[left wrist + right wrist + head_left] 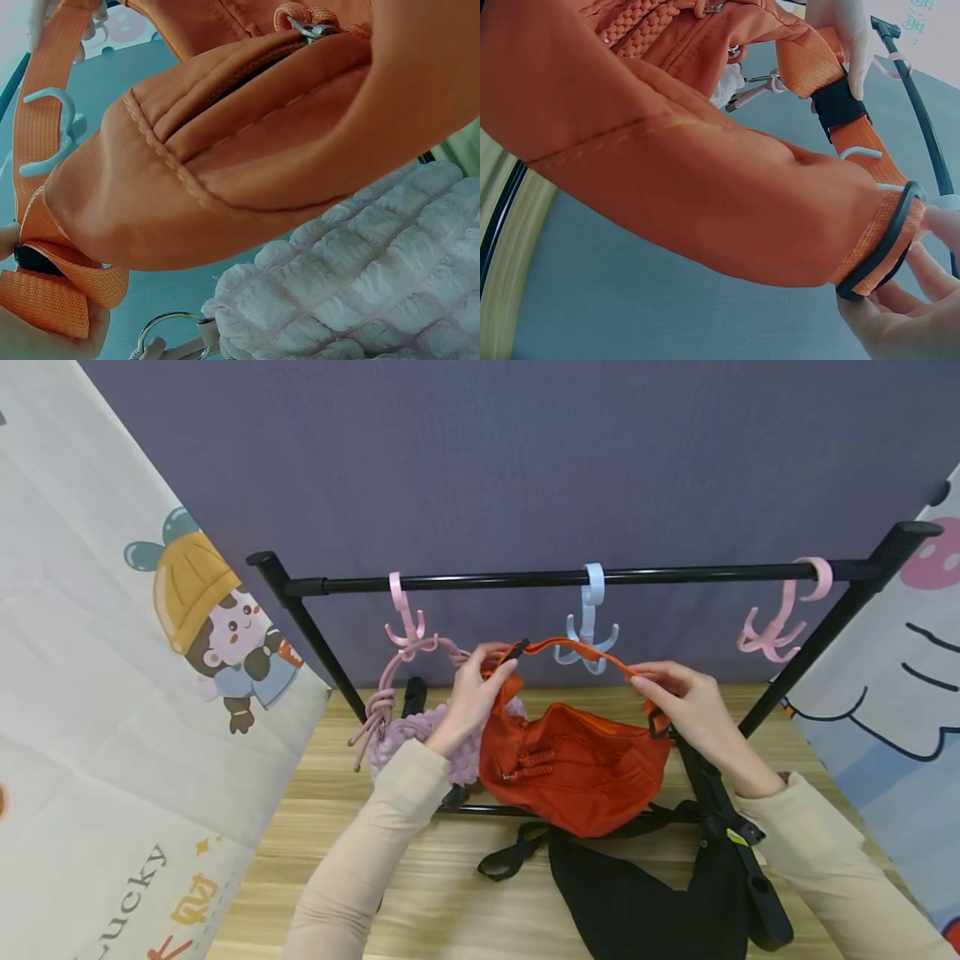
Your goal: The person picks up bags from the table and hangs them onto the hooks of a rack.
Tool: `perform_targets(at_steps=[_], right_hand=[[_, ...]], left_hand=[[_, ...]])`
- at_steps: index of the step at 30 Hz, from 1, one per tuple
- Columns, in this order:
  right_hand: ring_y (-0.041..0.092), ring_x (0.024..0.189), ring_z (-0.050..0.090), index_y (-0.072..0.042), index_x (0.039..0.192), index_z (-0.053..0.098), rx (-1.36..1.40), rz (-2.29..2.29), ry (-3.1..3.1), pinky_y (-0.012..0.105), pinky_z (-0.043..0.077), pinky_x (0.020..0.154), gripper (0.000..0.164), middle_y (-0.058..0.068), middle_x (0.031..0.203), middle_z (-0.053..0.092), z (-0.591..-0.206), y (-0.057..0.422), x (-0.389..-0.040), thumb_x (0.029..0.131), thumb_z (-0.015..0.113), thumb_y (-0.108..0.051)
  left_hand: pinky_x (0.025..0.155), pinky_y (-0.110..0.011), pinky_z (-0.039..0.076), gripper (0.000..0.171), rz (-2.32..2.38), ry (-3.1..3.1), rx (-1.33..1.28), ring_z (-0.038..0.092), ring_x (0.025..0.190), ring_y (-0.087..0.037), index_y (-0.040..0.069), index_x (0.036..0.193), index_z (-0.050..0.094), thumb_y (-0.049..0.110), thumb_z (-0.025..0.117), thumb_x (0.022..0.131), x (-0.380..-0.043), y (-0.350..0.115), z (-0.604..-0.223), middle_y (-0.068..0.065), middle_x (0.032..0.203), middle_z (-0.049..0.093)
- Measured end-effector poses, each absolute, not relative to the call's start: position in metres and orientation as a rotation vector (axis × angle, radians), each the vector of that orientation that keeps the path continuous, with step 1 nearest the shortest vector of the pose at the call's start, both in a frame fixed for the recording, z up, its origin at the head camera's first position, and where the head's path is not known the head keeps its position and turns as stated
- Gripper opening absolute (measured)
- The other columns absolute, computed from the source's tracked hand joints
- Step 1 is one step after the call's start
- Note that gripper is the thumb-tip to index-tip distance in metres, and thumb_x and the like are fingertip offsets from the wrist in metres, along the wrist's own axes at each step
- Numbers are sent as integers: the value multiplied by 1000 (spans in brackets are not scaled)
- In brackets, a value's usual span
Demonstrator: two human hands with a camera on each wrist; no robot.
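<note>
An orange-red waist bag [577,772] hangs from its strap [558,642], which spans between both hands. My left hand [477,687] pinches the strap's left part beside a black buckle [516,649]. At its right end my right hand [686,703] pinches the strap near a black slider [881,244]. A light-blue multi-prong hook [589,610] hangs on the rack bar behind the strap's middle. In both wrist views its prongs [54,97] overlap the strap; whether the strap rests in them I cannot tell.
A lilac puffy bag [352,285] hangs by its handle from the left pink hook [402,610]. Another pink hook [776,622] is on the black bar [487,581], far right. A black bag [645,902] with a wide strap hangs low at the right, over the wood-look surface [300,877].
</note>
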State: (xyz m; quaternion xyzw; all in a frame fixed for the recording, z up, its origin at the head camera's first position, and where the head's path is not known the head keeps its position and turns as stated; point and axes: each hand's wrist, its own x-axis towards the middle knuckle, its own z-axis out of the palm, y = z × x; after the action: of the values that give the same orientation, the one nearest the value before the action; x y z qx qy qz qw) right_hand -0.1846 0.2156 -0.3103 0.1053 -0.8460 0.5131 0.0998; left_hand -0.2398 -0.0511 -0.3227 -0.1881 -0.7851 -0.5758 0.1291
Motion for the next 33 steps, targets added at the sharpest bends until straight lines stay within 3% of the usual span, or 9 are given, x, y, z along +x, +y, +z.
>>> perform_targets(at_steps=[21, 33], right_hand=[[11, 67, 57, -5, 115, 55, 339, 1571, -2532, 25, 47, 52, 36, -13, 80, 61, -320, 220, -194, 88, 54, -29], [10, 67, 54, -8, 117, 55, 323, 1489, -2562, 26, 47, 52, 39, -12, 86, 60, -322, 219, -199, 86, 56, -32]], left_hand=[[76, -29, 47, 30, -1624, -2369, -560, 58, 92, -22, 5, 112, 54, 19, 57, 86, -238, -48, -336, -14, 103, 59], [70, -26, 47, 34, -1589, -2440, -536, 60, 84, -19, 9, 114, 53, 25, 59, 85, -235, -44, -344, -10, 104, 59]])
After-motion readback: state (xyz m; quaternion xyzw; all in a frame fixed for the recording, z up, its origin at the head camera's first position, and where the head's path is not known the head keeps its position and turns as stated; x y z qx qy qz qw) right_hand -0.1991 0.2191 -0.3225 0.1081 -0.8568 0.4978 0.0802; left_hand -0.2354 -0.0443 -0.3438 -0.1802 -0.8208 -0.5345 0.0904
